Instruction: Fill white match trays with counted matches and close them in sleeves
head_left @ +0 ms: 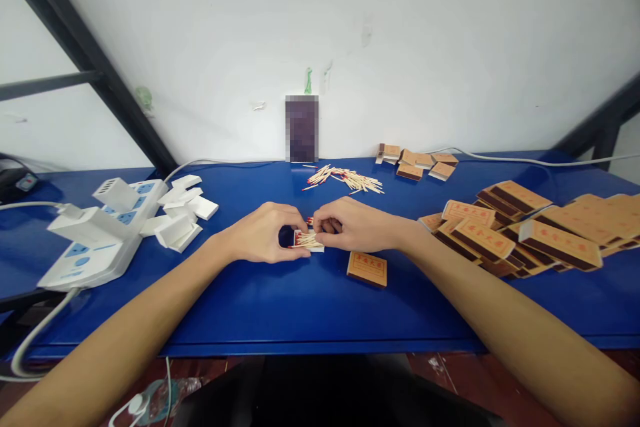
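A small white matchbox tray (316, 249) filled with red-tipped matches lies on the blue table between my hands. My left hand (267, 233) grips its left end between thumb and fingers. With fingers pressed together, my right hand (343, 225) rests over the matches at the tray's right side; what its fingertips pinch is too small to make out. Just behind the tray, a few red match heads show between the hands. Farther back is a loose pile of matches (350, 180). One tan matchbox cover (367, 269) lies in front of my right hand.
Many tan matchbox covers (483, 238) are heaped at the right, with several more (411, 159) near the wall. White trays (180, 213) are piled at the left beside a power strip (113, 247) with plugs and cables. A pixelated dark panel (302, 128) stands against the wall.
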{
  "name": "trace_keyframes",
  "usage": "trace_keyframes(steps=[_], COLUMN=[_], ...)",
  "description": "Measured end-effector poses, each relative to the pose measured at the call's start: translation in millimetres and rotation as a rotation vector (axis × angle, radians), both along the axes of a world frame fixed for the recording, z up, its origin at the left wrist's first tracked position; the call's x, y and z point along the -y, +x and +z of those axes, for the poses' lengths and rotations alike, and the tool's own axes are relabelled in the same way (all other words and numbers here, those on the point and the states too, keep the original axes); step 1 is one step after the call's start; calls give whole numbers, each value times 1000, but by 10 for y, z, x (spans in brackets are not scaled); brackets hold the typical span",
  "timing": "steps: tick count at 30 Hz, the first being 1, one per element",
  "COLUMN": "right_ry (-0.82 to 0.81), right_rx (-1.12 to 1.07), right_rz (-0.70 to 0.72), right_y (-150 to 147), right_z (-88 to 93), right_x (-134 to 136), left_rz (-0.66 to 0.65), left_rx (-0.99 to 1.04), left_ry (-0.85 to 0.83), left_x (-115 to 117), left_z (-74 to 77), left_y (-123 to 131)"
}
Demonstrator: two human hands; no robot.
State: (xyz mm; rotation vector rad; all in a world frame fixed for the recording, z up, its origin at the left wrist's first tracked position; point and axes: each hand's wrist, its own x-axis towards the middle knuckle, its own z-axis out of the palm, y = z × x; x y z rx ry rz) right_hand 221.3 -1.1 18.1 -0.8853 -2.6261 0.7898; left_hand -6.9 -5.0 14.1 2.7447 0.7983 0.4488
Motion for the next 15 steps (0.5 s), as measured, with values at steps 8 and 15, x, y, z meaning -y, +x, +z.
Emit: trace_keyframes(steps=[8, 15], right_ry=[13, -60], right_rx=[-21, -16], right_rz=[23, 1], right_y=[-10, -12], right_z=[-3, -30], right_x=[-9, -22], left_rz=[-34, -45], left_rx=[-1, 21], left_ry=[-62, -169], left_x=[2, -2], left_z=[43, 58], left_y=[-25, -20])
